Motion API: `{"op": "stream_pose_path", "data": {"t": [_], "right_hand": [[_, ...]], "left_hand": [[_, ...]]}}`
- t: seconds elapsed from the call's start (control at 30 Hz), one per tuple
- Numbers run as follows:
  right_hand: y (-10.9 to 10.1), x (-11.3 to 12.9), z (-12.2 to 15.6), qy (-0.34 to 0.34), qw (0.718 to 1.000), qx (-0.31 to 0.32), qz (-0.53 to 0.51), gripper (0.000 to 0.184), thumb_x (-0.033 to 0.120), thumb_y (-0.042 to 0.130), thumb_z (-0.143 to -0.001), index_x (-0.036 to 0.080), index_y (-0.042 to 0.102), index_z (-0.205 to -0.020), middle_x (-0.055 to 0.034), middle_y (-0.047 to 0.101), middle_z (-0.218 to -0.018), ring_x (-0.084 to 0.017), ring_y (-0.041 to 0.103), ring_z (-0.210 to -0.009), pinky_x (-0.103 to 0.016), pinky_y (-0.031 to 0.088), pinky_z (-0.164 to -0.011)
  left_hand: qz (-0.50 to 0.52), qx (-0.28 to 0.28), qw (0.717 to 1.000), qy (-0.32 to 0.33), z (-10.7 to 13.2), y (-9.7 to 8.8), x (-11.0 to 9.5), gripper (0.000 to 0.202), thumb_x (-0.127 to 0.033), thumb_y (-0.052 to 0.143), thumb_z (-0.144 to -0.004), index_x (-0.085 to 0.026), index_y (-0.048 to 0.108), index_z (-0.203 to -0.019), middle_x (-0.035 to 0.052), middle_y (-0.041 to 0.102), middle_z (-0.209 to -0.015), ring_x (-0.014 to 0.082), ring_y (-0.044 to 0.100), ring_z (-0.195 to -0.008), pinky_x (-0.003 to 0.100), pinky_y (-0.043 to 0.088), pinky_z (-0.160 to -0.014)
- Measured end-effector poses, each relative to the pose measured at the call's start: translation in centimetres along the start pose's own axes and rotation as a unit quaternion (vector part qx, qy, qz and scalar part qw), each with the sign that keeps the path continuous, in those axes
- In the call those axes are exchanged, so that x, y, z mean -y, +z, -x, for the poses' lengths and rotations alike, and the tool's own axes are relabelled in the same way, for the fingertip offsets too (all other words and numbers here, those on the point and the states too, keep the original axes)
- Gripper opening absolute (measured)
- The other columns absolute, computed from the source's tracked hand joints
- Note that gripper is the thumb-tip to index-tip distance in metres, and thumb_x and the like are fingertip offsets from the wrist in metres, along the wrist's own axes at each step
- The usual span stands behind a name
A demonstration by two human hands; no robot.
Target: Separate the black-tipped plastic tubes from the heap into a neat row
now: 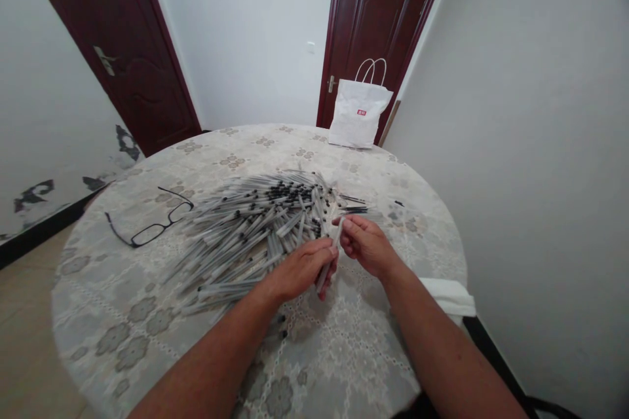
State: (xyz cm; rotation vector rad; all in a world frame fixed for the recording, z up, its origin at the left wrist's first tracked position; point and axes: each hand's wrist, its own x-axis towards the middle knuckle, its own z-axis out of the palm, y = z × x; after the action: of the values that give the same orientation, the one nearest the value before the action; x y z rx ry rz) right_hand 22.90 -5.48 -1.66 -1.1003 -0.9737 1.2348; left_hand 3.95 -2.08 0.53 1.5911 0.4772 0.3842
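Observation:
My left hand (310,264) is closed around a slim, translucent pen barrel (338,233), which slants up and away from me. At the barrel's upper end, the fingers of my right hand (364,243) pinch it. Whether anything else small sits in those fingers is hidden. To the left of both hands spreads a large heap of pens (246,229) with clear, greyish barrels and black ends, lying in many directions. Several thin dark rods (354,209) lie just beyond my right hand.
Black-framed glasses (147,234) rest at the left of the round table, on its patterned cloth (354,353). A white paper bag (360,114) stands at the far edge. One small black piece (399,203) lies at right. White folded material (448,298) sits by the right edge.

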Motion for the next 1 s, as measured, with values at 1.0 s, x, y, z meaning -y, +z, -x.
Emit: {"op": "stream_pose_path", "data": {"t": [1.0], "right_hand": [[0.4, 0.3, 0.7, -0.077, 0.985, 0.031, 0.149, 0.031, 0.050, 0.062, -0.090, 0.019, 0.061, -0.082, 0.0064, 0.048, -0.053, -0.008, 0.037, -0.043, -0.021, 0.028, -0.042]], "left_hand": [[-0.264, -0.165, 0.950, 0.030, -0.6, 0.7, 0.7, 0.049, -0.052, 0.038, -0.099, -0.020, 0.052, -0.065, -0.0017, 0.049, -0.061, 0.0160, 0.047, -0.060, 0.028, 0.030, -0.059]]}}
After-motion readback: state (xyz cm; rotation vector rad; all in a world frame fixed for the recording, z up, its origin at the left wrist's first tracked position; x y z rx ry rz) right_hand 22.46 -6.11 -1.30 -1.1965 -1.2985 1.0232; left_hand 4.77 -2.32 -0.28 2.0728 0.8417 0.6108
